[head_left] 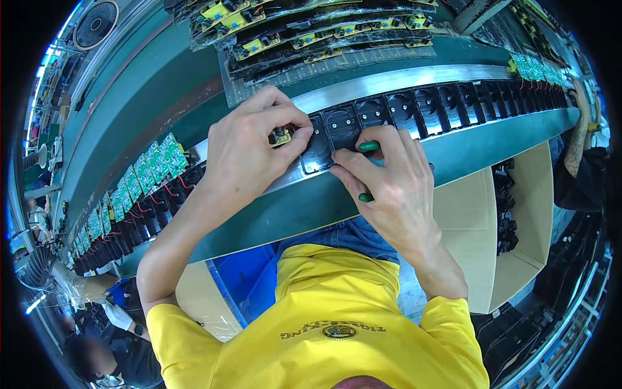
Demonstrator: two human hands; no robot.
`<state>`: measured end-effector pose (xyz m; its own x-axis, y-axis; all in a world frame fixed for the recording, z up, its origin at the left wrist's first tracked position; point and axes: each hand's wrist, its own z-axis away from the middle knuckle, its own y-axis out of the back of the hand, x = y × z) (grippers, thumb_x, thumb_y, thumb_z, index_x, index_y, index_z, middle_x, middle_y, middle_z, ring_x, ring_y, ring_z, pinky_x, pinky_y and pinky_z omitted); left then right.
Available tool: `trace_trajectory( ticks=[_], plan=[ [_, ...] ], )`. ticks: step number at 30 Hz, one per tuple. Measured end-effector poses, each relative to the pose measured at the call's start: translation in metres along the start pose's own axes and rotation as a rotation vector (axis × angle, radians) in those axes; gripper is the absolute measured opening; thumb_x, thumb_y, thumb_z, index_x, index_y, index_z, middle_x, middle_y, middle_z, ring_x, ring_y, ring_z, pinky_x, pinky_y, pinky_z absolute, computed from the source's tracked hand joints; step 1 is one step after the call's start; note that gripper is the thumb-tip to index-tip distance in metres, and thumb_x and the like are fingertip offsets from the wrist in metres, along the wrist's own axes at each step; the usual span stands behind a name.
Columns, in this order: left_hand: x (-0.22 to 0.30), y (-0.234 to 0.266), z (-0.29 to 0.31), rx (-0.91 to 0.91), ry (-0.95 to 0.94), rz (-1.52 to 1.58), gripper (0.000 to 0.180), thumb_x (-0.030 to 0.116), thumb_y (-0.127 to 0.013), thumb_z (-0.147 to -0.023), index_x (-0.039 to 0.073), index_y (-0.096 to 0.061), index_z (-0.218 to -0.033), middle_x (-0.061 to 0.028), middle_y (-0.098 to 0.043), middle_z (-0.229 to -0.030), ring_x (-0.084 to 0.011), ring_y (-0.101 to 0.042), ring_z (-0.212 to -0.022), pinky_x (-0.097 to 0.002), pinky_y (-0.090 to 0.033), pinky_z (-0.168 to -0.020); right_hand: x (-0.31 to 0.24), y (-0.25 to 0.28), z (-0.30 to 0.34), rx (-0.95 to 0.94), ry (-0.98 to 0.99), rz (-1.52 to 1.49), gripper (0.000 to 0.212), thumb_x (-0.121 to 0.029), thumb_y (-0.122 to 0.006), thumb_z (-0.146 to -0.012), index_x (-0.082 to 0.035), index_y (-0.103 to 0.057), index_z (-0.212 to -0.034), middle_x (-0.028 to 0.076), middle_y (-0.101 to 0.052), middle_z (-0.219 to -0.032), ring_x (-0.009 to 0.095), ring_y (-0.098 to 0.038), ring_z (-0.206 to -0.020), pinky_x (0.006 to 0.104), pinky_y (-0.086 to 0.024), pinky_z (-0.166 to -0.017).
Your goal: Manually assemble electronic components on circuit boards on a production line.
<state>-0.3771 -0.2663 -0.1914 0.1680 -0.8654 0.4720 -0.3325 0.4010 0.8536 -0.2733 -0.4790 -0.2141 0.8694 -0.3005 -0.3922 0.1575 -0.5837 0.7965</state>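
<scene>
My left hand (249, 142) pinches a small yellow and black component (280, 136) against the end of a black socket strip (337, 129) lying on the conveyor. My right hand (392, 185) is closed around a green-handled tool (368, 148), whose handle shows above and below my fingers, and its fingertips press on the front edge of the same strip. The tool's tip is hidden by my fingers. The strip's round socket openings face up.
A row of black socket strips (466, 100) runs along the metal rail to the right, with green circuit boards (152, 165) on strips to the left. Bagged yellow parts (311, 29) lie beyond the belt. An open cardboard box (499, 220) stands at my right. Other people work at both sides.
</scene>
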Motion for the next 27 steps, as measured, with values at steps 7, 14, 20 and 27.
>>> trace_trajectory(
  ticks=[7,14,20,27],
  plan=[
    [-0.001,-0.003,-0.002,0.02,-0.099,-0.12,0.004,0.016,-0.085,-0.095,0.012,-0.083,-0.094,0.0032,-0.067,-0.107,-0.0166,-0.068,-0.088,-0.0316,-0.054,-0.069,0.001,0.0,0.0,-0.007,-0.01,-0.004,0.015,-0.013,-0.093,-0.089,-0.013,-0.089,-0.104,0.004,-0.065,-0.117,0.021,-0.06,-0.095,0.0353,-0.053,-0.084],
    [-0.002,-0.008,-0.001,0.089,-0.229,-0.266,0.003,0.013,-0.084,-0.092,0.014,-0.081,-0.093,0.0028,-0.065,-0.11,-0.0174,-0.066,-0.09,-0.0313,-0.053,-0.07,-0.004,-0.003,-0.004,-0.011,0.012,0.011,0.02,-0.012,-0.093,-0.087,-0.014,-0.089,-0.106,0.004,-0.065,-0.117,0.023,-0.06,-0.094,0.036,-0.054,-0.084],
    [0.005,-0.012,0.006,0.109,-0.147,-0.327,0.004,0.014,-0.082,-0.092,0.014,-0.079,-0.091,0.0011,-0.064,-0.114,-0.0209,-0.065,-0.091,-0.035,-0.053,-0.071,-0.016,0.021,-0.024,-0.007,-0.058,-0.392,0.057,-0.024,-0.089,-0.093,-0.007,-0.074,-0.146,0.006,-0.067,-0.109,0.019,-0.061,-0.09,0.0343,-0.052,-0.078],
    [0.013,-0.01,0.005,0.014,-0.075,-0.308,0.005,0.019,-0.082,-0.091,0.014,-0.079,-0.09,-0.0024,-0.062,-0.119,-0.024,-0.067,-0.097,-0.0371,-0.053,-0.071,-0.019,-0.006,-0.089,0.175,-0.279,-1.621,0.039,-0.03,-0.048,-0.117,-0.001,-0.072,-0.126,0.004,-0.064,-0.09,0.013,-0.05,-0.075,0.0271,-0.041,-0.068]
  ],
)
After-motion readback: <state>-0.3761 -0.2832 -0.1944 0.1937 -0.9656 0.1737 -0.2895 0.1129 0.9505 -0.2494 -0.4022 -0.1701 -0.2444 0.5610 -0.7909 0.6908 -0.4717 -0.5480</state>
